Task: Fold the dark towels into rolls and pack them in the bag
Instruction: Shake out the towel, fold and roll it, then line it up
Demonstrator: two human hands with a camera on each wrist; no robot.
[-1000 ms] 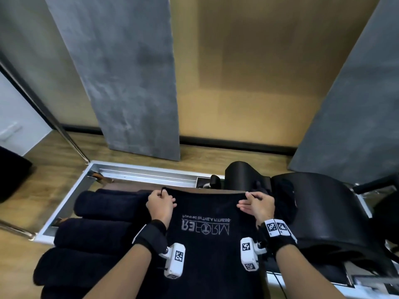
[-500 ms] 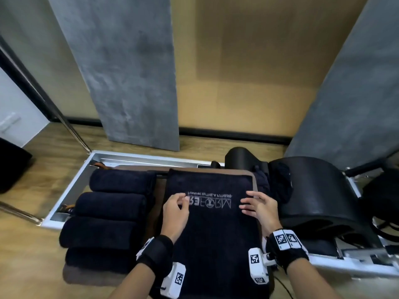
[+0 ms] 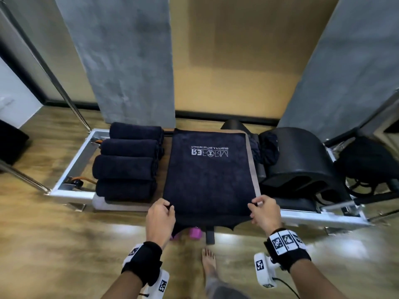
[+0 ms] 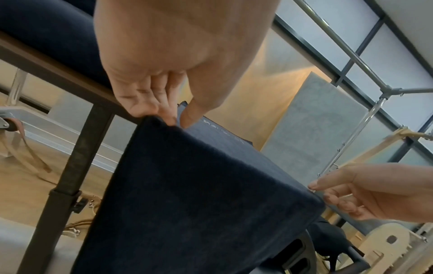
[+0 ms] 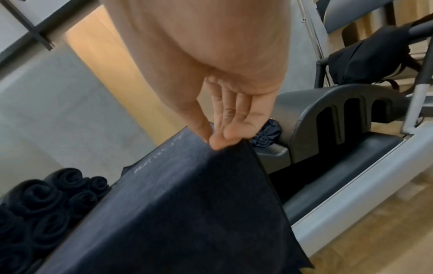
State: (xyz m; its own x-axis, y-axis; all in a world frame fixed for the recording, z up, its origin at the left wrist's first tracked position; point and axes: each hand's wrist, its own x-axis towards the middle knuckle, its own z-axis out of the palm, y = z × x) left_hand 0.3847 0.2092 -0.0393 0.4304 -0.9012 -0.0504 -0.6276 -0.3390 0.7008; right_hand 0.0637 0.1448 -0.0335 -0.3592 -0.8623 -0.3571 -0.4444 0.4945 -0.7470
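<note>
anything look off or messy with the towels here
Mostly tidy. The flat towel lies square on the brown platform, both hands pinching its near corners, and the rolled towels sit in a neat row. Only a crumpled dark cloth right of the platform looks untidy.

head: high, facing down | wrists: close, underneath | shared: towel (image 3: 207,169)

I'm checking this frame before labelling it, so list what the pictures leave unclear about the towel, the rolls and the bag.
- Flat towel: near end hangs over the bench edge, behind the left hand and right hand in the head view.
- Rolled towels: four show; the wrist view hints at more, cut off.
- Bag: none identifiable; black shape too dark.
</note>
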